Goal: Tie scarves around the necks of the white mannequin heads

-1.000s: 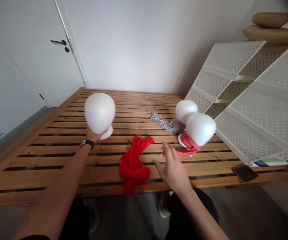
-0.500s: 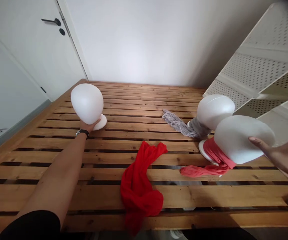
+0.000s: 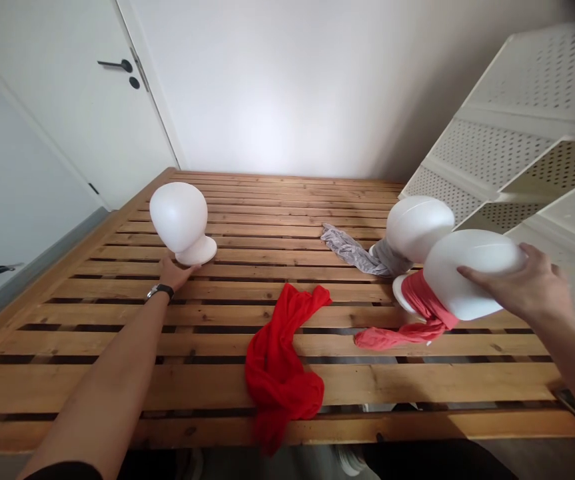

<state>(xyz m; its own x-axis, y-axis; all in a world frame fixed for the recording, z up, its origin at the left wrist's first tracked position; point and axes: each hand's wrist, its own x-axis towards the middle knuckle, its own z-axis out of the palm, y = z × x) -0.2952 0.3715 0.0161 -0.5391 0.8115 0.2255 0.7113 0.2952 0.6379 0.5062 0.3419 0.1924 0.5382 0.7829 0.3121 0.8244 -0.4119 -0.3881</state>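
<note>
At the left of the slatted wooden bench stands a bare white mannequin head. My left hand is low beside its round base, thumb out to the side and apart from the fingers, no longer around the neck. At the right, my right hand grips the top of another white mannequin head, fingers over the far side and thumb on the near side. A coral-red scarf wraps that head's neck, one end trailing on the slats. A bright red scarf lies loosely bunched in the middle.
Just behind the coral-scarfed head is a third white mannequin head with a grey scarf round its neck. Perforated white shelving rises at the right. A white door and a wall border the bench.
My left hand has let go of the left head's neck and drawn down toward me. My right hand has moved left and taken hold of the coral-scarfed head. The view has shifted slightly.
</note>
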